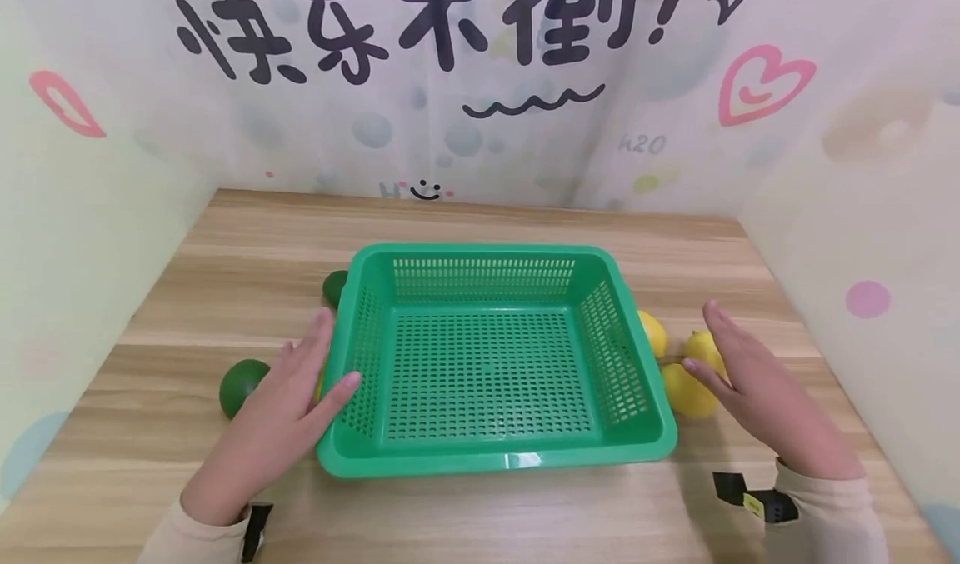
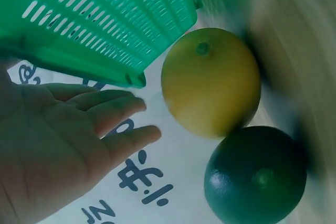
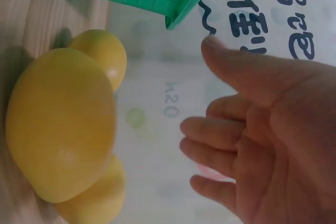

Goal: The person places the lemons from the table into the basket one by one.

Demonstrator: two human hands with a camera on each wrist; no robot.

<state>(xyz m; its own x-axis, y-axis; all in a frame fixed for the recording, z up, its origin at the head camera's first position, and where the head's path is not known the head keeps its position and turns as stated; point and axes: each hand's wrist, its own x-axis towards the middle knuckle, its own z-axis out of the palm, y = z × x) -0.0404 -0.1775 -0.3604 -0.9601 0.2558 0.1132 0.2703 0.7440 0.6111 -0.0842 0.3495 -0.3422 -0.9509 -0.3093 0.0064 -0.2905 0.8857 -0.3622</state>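
A green plastic basket (image 1: pixel 480 460) with slotted walls sits mid-table, with nothing inside it. Beside its left rim is my left hand (image 1: pixel 273 418), palm toward the basket and fingers extended; its thumb overlaps the rim in the head view, and contact is unclear. My right hand (image 1: pixel 772 389) is held apart from the basket on the right, fingers loosely extended and holding nothing. Near the left hand are a round yellow fruit (image 2: pixel 210 85) and a dark green fruit (image 2: pixel 257 179). Several yellow fruits (image 3: pixel 63 124) lie between the basket and the right hand.
Another green fruit (image 1: pixel 334 287) is partly hidden behind the basket's far left corner. The wooden table (image 1: pixel 480 518) ends at a printed curtain (image 1: pixel 480 131) at the back, and pale printed walls (image 1: pixel 862 239) flank it.
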